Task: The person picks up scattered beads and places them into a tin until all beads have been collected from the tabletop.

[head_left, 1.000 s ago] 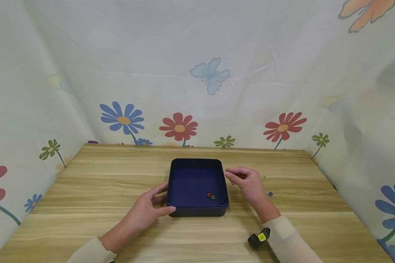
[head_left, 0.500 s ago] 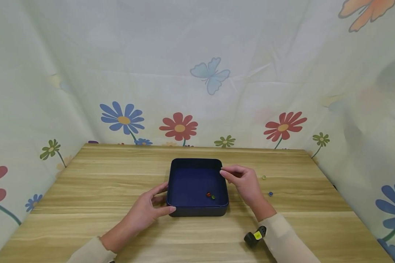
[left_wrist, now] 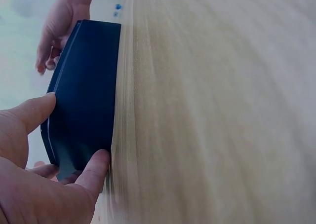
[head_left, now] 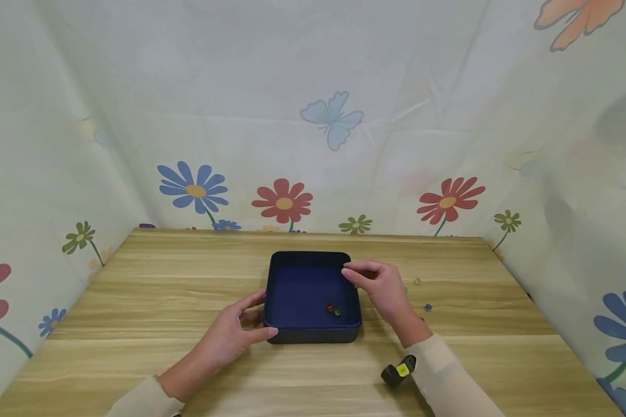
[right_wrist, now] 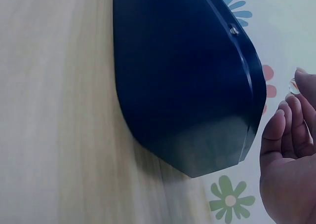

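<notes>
The left hand (head_left: 235,333) grips the navy tray's (head_left: 311,335) near-left corner on the desk (head_left: 162,289); the right hand (head_left: 383,289) pinches a clear marble (right_wrist: 294,86) over its right rim.

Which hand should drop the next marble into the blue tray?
Right. The right hand already pinches a marble at the tray rim, while the left hand grips the tray's near-left corner.
</notes>
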